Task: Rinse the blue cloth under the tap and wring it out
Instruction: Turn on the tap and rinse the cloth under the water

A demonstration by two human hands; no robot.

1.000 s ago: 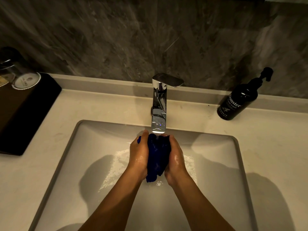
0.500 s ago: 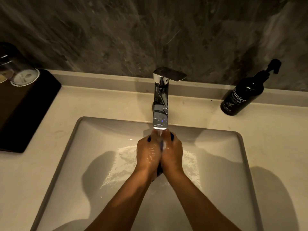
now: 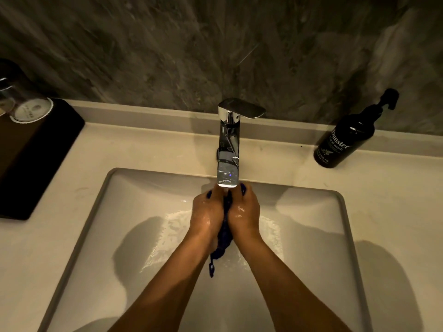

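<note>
Rinsing underway: both hands, left hand (image 3: 208, 214) and right hand (image 3: 244, 212), squeeze the blue cloth (image 3: 224, 238) under the tap (image 3: 228, 161); wringing comes next.

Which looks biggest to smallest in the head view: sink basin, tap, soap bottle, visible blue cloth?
1. sink basin
2. soap bottle and tap: they look about alike, so no ranking
3. blue cloth, mostly hidden between the left hand and right hand

Glossy chrome tap (image 3: 229, 149); wet blue cloth (image 3: 224, 238); marbled stone wall (image 3: 167, 49).
</note>
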